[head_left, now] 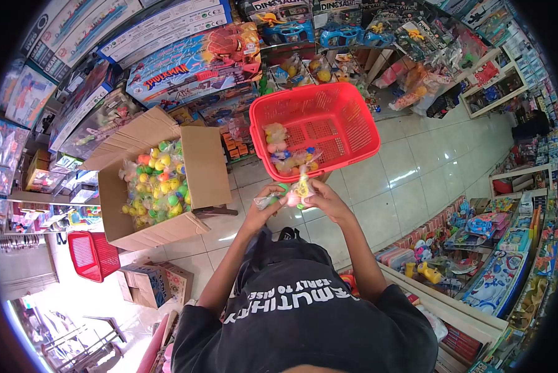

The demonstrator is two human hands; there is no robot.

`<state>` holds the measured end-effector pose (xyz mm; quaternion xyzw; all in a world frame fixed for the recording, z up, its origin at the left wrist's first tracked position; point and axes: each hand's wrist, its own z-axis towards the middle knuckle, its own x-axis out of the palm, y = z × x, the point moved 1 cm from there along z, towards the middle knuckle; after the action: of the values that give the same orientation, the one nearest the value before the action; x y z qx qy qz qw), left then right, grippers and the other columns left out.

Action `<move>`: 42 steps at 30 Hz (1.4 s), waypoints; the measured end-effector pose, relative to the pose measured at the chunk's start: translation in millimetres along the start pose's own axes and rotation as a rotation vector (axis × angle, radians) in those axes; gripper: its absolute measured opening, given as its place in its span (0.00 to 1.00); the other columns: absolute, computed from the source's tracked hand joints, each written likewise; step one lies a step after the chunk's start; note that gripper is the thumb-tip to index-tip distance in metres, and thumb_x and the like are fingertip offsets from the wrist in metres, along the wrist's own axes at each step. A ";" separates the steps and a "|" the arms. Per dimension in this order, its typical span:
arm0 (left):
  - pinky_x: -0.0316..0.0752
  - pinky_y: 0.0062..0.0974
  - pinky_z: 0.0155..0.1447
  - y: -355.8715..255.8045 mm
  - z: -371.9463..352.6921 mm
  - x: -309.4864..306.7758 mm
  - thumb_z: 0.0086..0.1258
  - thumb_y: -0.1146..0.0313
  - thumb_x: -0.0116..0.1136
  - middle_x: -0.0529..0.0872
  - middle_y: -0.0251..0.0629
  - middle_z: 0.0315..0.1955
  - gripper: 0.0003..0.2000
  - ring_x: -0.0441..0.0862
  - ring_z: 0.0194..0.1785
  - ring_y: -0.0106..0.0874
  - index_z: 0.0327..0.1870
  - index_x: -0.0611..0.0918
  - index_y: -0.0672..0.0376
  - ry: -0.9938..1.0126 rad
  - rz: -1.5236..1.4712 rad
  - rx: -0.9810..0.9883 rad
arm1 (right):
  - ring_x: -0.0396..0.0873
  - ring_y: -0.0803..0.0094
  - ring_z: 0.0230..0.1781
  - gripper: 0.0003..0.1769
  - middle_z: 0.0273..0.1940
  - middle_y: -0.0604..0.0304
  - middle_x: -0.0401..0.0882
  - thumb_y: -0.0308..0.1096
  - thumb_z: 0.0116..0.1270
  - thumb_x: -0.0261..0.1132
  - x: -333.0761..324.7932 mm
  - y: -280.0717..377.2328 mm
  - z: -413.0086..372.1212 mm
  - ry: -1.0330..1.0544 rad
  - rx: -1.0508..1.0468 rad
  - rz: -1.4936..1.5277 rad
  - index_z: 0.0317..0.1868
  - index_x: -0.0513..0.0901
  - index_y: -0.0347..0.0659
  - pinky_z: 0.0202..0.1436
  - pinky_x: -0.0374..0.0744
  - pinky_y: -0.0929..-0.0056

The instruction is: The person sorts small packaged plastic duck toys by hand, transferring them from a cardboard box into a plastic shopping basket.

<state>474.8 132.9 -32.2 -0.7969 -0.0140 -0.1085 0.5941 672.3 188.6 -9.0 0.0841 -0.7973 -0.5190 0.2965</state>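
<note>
In front of my chest, my left hand (263, 211) and my right hand (330, 202) are closed on a small clear bag of pink and yellow toys (300, 191). Some green shows at the bag's lower edge. More crinkled clear plastic (266, 200) with green on it pokes out by my left fingers. Just beyond my hands stands a red plastic basket (361, 155). Inside it lie a bag of pale and pink toys (276, 137) and another bag of mixed-colour toys (288, 165).
To the left, an open cardboard box (205, 165) holds several bagged yellow, green and orange toys (158, 186). Another red basket (92, 255) and a smaller carton (145, 285) stand on the tiled floor (391, 168). Shelves of packaged toys (195, 65) line the sides.
</note>
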 end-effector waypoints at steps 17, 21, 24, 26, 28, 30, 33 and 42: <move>0.74 0.17 0.32 -37.7 113.1 -38.5 0.75 0.61 0.43 0.75 0.30 0.43 0.11 0.73 0.40 0.19 0.52 0.71 0.54 -0.067 0.033 0.078 | 0.76 0.74 0.29 0.15 0.30 0.61 0.80 0.32 0.58 0.65 -77.2 38.3 101.8 -0.188 -0.146 -0.587 0.43 0.78 0.32 0.33 0.73 0.73; 0.77 0.22 0.42 -46.3 134.3 -42.6 0.75 0.63 0.42 0.74 0.33 0.48 0.13 0.72 0.51 0.22 0.55 0.70 0.55 -0.042 -0.098 0.066 | 0.76 0.59 0.38 0.13 0.34 0.54 0.78 0.30 0.55 0.64 -102.7 26.7 133.2 -0.245 -0.228 -1.067 0.41 0.79 0.35 0.42 0.73 0.67; 0.72 0.22 0.49 -41.5 145.4 -46.5 0.76 0.64 0.42 0.74 0.34 0.49 0.13 0.71 0.52 0.22 0.55 0.71 0.57 -0.071 -0.054 0.088 | 0.74 0.51 0.43 0.13 0.34 0.51 0.79 0.31 0.52 0.64 -118.0 15.0 156.3 -0.237 -0.325 -1.126 0.38 0.79 0.36 0.44 0.73 0.60; 0.69 0.22 0.54 -36.2 153.4 -49.3 0.75 0.65 0.42 0.75 0.34 0.49 0.13 0.70 0.53 0.22 0.55 0.71 0.58 -0.087 -0.025 0.125 | 0.74 0.52 0.46 0.13 0.35 0.51 0.79 0.33 0.52 0.65 -123.8 12.1 170.4 -0.228 -0.288 -1.136 0.37 0.80 0.36 0.47 0.73 0.59; 0.64 0.21 0.58 -35.7 159.5 -49.2 0.75 0.66 0.42 0.76 0.33 0.48 0.12 0.70 0.53 0.23 0.53 0.72 0.59 -0.073 -0.037 0.112 | 0.75 0.51 0.43 0.13 0.36 0.50 0.79 0.35 0.50 0.66 -129.3 8.7 186.0 -0.198 -0.243 -1.323 0.36 0.81 0.38 0.47 0.74 0.58; 0.64 0.21 0.58 -39.3 166.3 -47.4 0.75 0.66 0.43 0.76 0.33 0.47 0.11 0.70 0.52 0.23 0.53 0.73 0.59 -0.100 0.025 0.138 | 0.76 0.51 0.43 0.14 0.38 0.49 0.78 0.34 0.50 0.67 -143.2 -5.6 207.5 -0.135 -0.147 -1.321 0.37 0.81 0.38 0.47 0.74 0.58; 0.63 0.21 0.58 -36.7 173.7 -42.6 0.75 0.68 0.43 0.77 0.34 0.46 0.11 0.71 0.52 0.24 0.53 0.73 0.60 -0.150 0.092 0.171 | 0.77 0.51 0.42 0.15 0.38 0.48 0.78 0.33 0.49 0.67 -153.3 -23.1 223.5 0.024 -0.051 -1.295 0.38 0.80 0.37 0.46 0.75 0.59; 0.63 0.28 0.59 -34.7 211.9 -27.9 0.72 0.70 0.45 0.76 0.42 0.48 0.11 0.73 0.52 0.36 0.52 0.74 0.61 -0.307 0.399 0.256 | 0.73 0.51 0.49 0.16 0.44 0.50 0.75 0.33 0.50 0.67 -173.9 -81.2 258.5 0.664 0.192 -1.464 0.43 0.80 0.46 0.53 0.73 0.61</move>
<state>475.4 347.4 -62.1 -0.7094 0.0401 0.1352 0.6905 654.2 430.2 -221.1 0.7594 -0.4518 -0.4586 0.0943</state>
